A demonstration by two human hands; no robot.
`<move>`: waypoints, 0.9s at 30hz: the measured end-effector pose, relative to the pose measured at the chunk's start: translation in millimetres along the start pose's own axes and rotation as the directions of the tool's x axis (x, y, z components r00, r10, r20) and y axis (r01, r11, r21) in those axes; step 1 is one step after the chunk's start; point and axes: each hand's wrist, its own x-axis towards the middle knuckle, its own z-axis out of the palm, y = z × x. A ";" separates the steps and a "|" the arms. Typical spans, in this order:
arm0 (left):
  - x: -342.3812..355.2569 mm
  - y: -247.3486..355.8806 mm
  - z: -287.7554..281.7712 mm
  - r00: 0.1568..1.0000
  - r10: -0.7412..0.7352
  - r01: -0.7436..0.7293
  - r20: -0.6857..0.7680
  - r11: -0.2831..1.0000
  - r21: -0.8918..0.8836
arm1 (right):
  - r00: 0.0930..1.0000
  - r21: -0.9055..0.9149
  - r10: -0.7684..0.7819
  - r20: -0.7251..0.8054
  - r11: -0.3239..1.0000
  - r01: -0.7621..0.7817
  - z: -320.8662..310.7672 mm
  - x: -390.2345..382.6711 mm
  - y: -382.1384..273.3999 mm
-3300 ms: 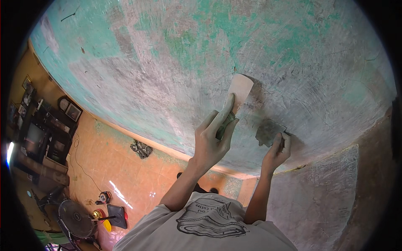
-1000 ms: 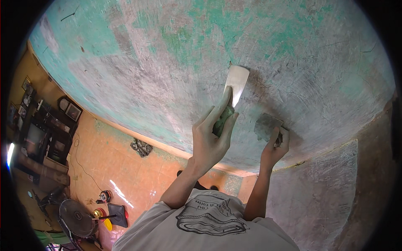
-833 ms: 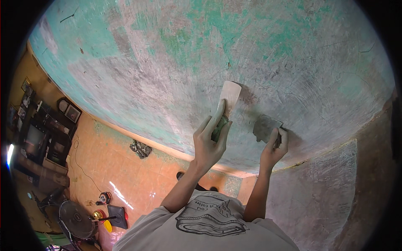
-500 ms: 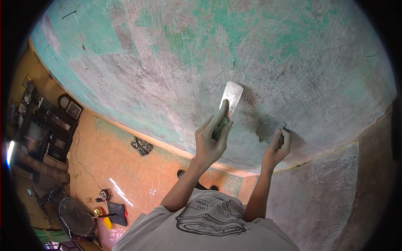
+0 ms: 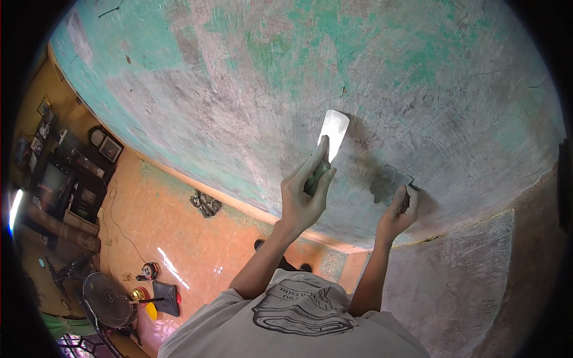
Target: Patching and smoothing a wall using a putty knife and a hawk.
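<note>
My left hand is wrapped round the dark green handle of a putty knife, one finger stretched along its blade. The bright metal blade points up and lies at or very near the wall, which is patchy green and grey; whether it touches, I cannot tell. Lower and to the right, my right hand pinches a thin, dark grey, flat scraper plate by its near side. Its left edge looks ragged, with what may be filler on it. The fingers hide part of the plate.
On the orange tiled floor a crumpled dark bag lies by the wall's foot. A standing fan, a cable reel and dark shelving are at left. Another wall section meets this one at right.
The putty knife and left hand have shifted slightly up and right in the picture, and the blade shines brighter. The right hand keeps its hold on the plate. The whole view has turned a little.
</note>
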 end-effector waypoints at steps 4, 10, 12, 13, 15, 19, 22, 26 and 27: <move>-2.4 -0.1 1.5 1.000 -0.023 0.023 0.011 0.999 -0.028 | 0.996 -0.030 0.071 0.044 0.997 -0.070 -3.1 -2.2 1.8; 9.0 13.4 0.6 1.000 0.025 -0.025 0.002 0.999 0.025 | 0.999 0.062 -0.015 -0.029 0.998 0.016 4.0 0.4 -4.1; 7.6 11.9 -0.7 1.000 0.005 -0.005 0.014 0.999 0.040 | 1.000 0.075 0.010 -0.029 0.997 -0.008 2.8 -1.2 -4.4; 6.6 4.6 -0.3 0.999 0.049 -0.049 0.013 0.996 0.078 | 0.999 0.087 0.029 -0.036 0.996 -0.026 3.2 -0.9 -3.8; 2.1 -3.2 3.3 0.995 0.095 -0.096 0.014 0.989 0.116 | 0.999 0.086 0.040 -0.023 0.996 -0.038 0.5 -1.7 -1.4; 6.9 7.8 13.2 0.991 0.116 -0.101 -0.060 0.971 0.215 | 1.000 0.083 0.016 -0.016 0.996 -0.014 1.4 0.6 -1.3; 9.3 20.5 11.4 0.991 0.114 -0.096 -0.068 0.969 0.229 | 1.000 0.066 0.029 -0.008 0.997 -0.028 -1.8 2.0 -2.7; 3.0 17.6 14.3 0.996 0.031 -0.020 -0.078 0.991 0.129 | 0.998 0.067 0.059 0.013 0.996 -0.060 -3.8 1.9 -2.8; 5.0 16.7 13.6 0.996 0.033 -0.022 -0.082 0.992 0.128 | 0.999 0.071 0.047 0.012 0.996 -0.048 -2.0 1.4 -2.1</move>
